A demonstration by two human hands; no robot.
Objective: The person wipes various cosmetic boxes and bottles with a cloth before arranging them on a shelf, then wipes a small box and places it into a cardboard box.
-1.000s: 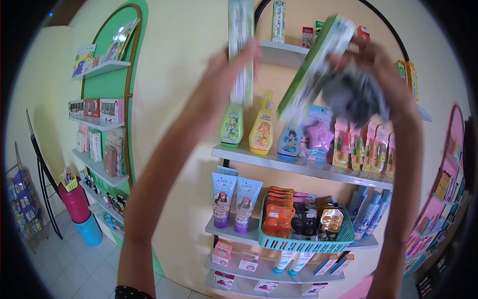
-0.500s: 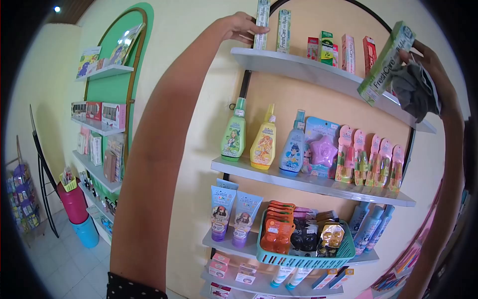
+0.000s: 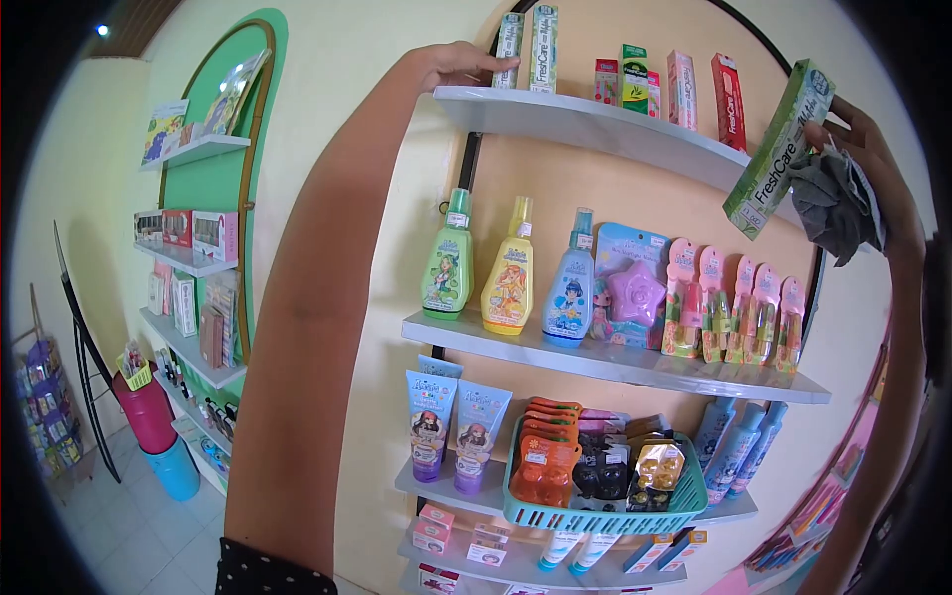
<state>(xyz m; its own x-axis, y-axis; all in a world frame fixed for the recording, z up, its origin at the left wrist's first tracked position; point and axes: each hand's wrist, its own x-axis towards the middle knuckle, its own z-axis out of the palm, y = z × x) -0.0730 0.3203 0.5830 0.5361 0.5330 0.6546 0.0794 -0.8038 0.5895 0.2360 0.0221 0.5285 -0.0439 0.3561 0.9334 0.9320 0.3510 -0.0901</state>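
Note:
My left hand (image 3: 464, 63) is at the left end of the top shelf, its fingers closed on the side of a slim green-and-white FreshCare box (image 3: 509, 45) standing upright there. A second matching box (image 3: 543, 50) stands just to its right. On the far right, my right hand (image 3: 861, 149) grips another green-and-white FreshCare box (image 3: 778, 154), tilted and held in front of the shelf. A crumpled grey cloth (image 3: 833, 198) is bunched in the same hand, below the box. Part of the right fingers is hidden behind the box and cloth.
The top shelf (image 3: 595, 117) also bears several small red, pink and green boxes (image 3: 635, 79). Below stand spray bottles (image 3: 508, 283), carded items and tubes (image 3: 483, 436). A teal basket (image 3: 605, 518) of small packs juts from a lower shelf. Another shelf unit (image 3: 193, 258) is at left.
The view has shifted slightly. The box in my left hand now sits a little lower and closer to its neighbour. My right hand has lowered slightly with its box and cloth.

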